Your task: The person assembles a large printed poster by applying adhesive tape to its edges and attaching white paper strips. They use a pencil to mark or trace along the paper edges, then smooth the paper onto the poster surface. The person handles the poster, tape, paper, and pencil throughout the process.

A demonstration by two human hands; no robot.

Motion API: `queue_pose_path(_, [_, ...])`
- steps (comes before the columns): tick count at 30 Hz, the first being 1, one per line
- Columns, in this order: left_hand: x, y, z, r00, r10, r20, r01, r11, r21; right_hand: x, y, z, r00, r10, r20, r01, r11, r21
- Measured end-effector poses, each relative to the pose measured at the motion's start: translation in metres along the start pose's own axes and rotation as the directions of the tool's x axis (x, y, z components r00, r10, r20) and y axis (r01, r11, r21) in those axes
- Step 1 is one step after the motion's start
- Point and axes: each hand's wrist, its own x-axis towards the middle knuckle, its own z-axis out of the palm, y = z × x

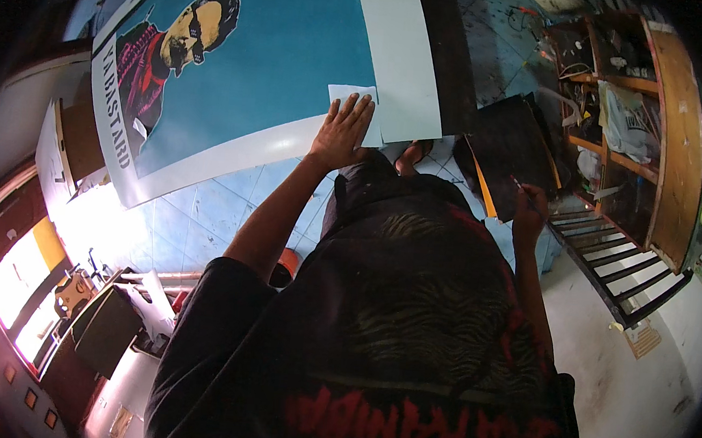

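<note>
A large poster [298, 44] with a teal field, a white border and a printed figure lies spread out in front of me. Near its close right corner a small white sheet of paper [342, 94] rests on top. My left hand [343, 131] presses flat on that sheet, fingers stretched out and holding nothing. Off to the right, apart from the poster, my right hand [532, 209] is closed around a slim pen-like tool [516, 182]. The tool's tip points up and to the left, and its exact kind is too small to make out.
Right of my legs are dark flat sheets [502, 148] with an orange edge. A cluttered wooden shelf [681, 152] stands at far right, beside a black slatted rack [620, 266]. Blue floor tiles [204, 225] show below the poster. My bare foot [410, 158] is near its corner.
</note>
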Motion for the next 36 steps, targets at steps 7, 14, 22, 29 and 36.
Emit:
queue_pose_path(7, [-0.004, 0.006, 0.004, 0.999, -0.022, -0.047, 0.019, 0.997, -0.072, 0.009, 0.017, -0.002, 0.999, -0.01, 0.037, 0.01, 1.0, 0.023])
queue_pose_path(14, [-0.005, 0.007, 0.01, 0.996, -0.036, -0.079, 0.03, 0.996, -0.083, 0.013, 0.015, 0.0, 0.999, -0.036, 0.039, 0.034, 0.998, 0.048])
queue_pose_path(22, [-0.007, 0.017, 0.013, 0.991, -0.089, -0.104, 0.079, 0.992, -0.098, 0.017, 0.023, 0.0, 0.997, -0.035, 0.072, 0.03, 0.998, 0.061])
queue_pose_path(29, [-0.014, 0.026, 0.029, 0.978, -0.119, -0.172, 0.11, 0.992, -0.062, 0.02, 0.027, 0.0, 0.996, -0.038, 0.083, 0.033, 0.997, 0.066])
queue_pose_path(36, [-0.016, 0.034, 0.035, 0.974, -0.143, -0.174, 0.138, 0.99, -0.039, 0.023, 0.028, 0.001, 0.995, -0.048, 0.089, 0.04, 0.995, 0.092])
